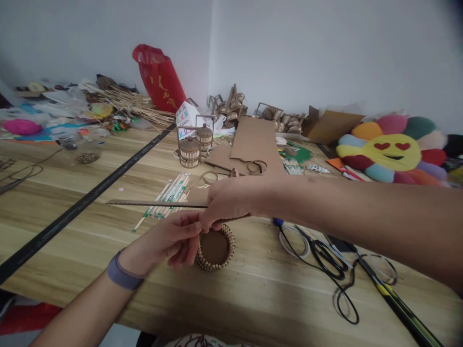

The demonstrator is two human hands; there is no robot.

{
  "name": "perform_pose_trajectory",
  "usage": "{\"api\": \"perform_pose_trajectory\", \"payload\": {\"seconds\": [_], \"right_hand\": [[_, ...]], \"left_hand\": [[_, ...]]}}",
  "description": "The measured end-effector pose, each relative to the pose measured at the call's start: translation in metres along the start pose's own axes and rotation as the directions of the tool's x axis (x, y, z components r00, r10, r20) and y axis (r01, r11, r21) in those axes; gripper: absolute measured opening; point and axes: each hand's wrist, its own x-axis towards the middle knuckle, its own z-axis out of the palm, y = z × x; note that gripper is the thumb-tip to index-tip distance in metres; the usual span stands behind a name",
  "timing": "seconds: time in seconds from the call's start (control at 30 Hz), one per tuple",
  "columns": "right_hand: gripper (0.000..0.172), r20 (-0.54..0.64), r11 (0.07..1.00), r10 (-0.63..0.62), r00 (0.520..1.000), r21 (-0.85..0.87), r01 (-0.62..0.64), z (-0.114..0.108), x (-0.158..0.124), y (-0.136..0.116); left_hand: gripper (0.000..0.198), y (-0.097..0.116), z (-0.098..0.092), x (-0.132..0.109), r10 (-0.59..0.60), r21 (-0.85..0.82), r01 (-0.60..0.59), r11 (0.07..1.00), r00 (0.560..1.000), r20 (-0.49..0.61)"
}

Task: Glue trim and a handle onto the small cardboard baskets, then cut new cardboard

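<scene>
A long, narrow cardboard strip [155,204] runs sideways above the table, one end pointing left. My right hand [231,200] is closed on it, and a short part shows beyond the palm. Fingertips of my left hand [181,236] meet those of the right in a pinch at the strip; the exact grip is partly hidden. Just below both hands, a round basket [215,248] with a brown base and a wall of short stick pieces rests on the table, its upper left edge covered by my fingers.
Wrapped chopsticks [171,195] lie beyond the strip. Farther back stand small lidded stick baskets [190,152] and cut cardboard sheets [253,140]. On the right are a tape roll [293,242], black cables [327,260] and a flower-shaped cushion [394,152]. Clutter lines the wall.
</scene>
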Motion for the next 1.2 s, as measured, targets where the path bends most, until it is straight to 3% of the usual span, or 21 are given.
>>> {"api": "perform_pose_trajectory", "payload": {"seconds": [0.13,0.43,0.63,0.83,1.03,1.2], "right_hand": [[0.038,0.059,0.996,-0.008,0.998,0.093,0.003,0.007,-0.001,0.003],[0.021,0.011,0.999,-0.026,1.000,0.043,0.025,0.012,0.002,0.011],[0.016,0.099,0.985,-0.100,0.990,0.153,0.085,0.014,0.008,0.017],[0.007,0.118,0.979,-0.204,0.972,0.024,0.203,0.009,0.011,0.019],[0.006,0.081,0.982,-0.167,0.983,-0.071,0.172,0.005,0.016,0.018],[0.004,0.057,0.982,-0.181,0.982,0.061,0.178,0.010,0.024,0.021]], "left_hand": [[0.038,-0.003,0.001,0.000,0.007,-0.043,-0.007,0.999,1.000,-0.005],[0.042,-0.004,-0.001,-0.001,-0.006,-0.069,0.005,0.998,1.000,-0.010],[0.040,-0.012,-0.012,0.000,0.013,-0.087,-0.007,0.996,0.998,0.062],[0.045,-0.019,-0.023,0.004,-0.011,-0.090,0.016,0.996,0.998,0.063],[0.044,-0.018,-0.024,0.003,0.021,-0.076,-0.017,0.997,0.998,0.061],[0.044,-0.017,-0.025,0.003,0.045,-0.069,-0.041,0.997,0.997,0.067]]}}
